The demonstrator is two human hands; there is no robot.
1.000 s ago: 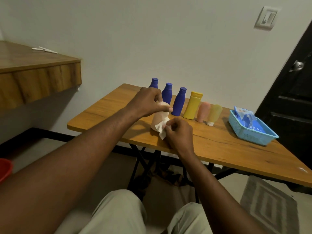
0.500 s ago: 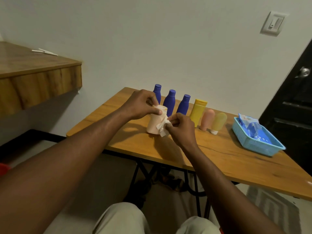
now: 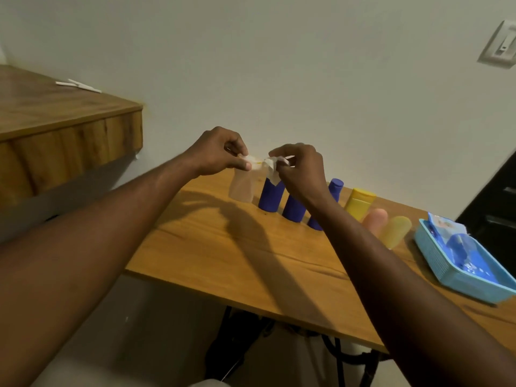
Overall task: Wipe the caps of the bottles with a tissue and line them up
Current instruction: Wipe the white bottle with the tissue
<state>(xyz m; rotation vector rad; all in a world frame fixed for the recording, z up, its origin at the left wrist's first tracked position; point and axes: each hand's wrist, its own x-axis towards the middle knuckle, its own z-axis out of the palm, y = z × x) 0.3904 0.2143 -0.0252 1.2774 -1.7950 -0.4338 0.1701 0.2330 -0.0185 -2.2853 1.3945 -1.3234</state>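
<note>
Pale peach plastic bottle (image 3: 241,187) shows blurred at the left end of the row on the wooden table (image 3: 223,247), just beside the first of three dark blue bottles (image 3: 270,198). The left hand (image 3: 219,152) pinches its top between thumb and curled fingers, and whether its base touches the table cannot be told. Right hand (image 3: 303,170) pinches a crumpled white tissue (image 3: 272,164) against that same cap end, and farther right in the row stand a yellow flat-capped bottle (image 3: 358,202), a pink tube (image 3: 375,220) and a pale yellow tube (image 3: 396,231), then a light blue plastic basket (image 3: 438,258).
</note>
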